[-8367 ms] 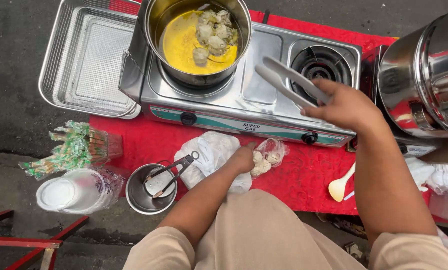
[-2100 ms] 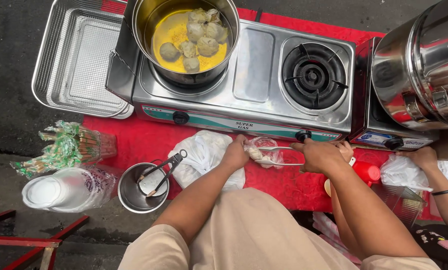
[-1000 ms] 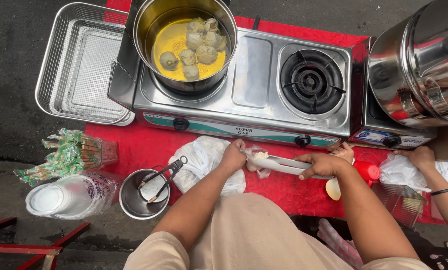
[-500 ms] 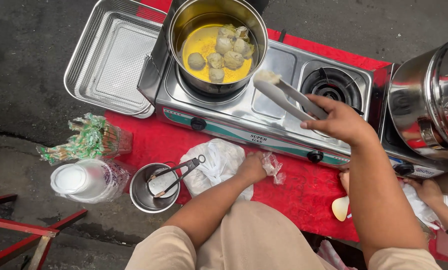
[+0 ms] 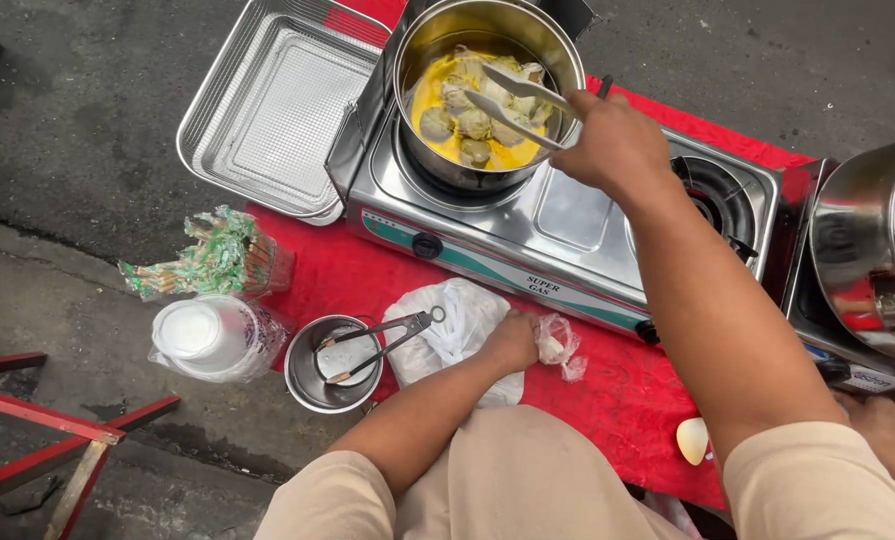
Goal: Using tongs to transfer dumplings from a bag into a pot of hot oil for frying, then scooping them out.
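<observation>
While right hand [image 5: 615,145] extends tongs [image 5: 517,100] potward, left hand [image 5: 512,340] seemingly clutches bag [image 5: 559,342].

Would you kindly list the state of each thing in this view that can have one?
Pot: uncovered, on the left burner, holding yellow oil and dumplings.
Right burner: bare, no flame visible.
Tongs: held in the right hand, tips over the pot.
Small plastic bag: gripped by the left hand.
Mesh tray: empty.
Small bowl: holds a second pair of tongs.
</observation>
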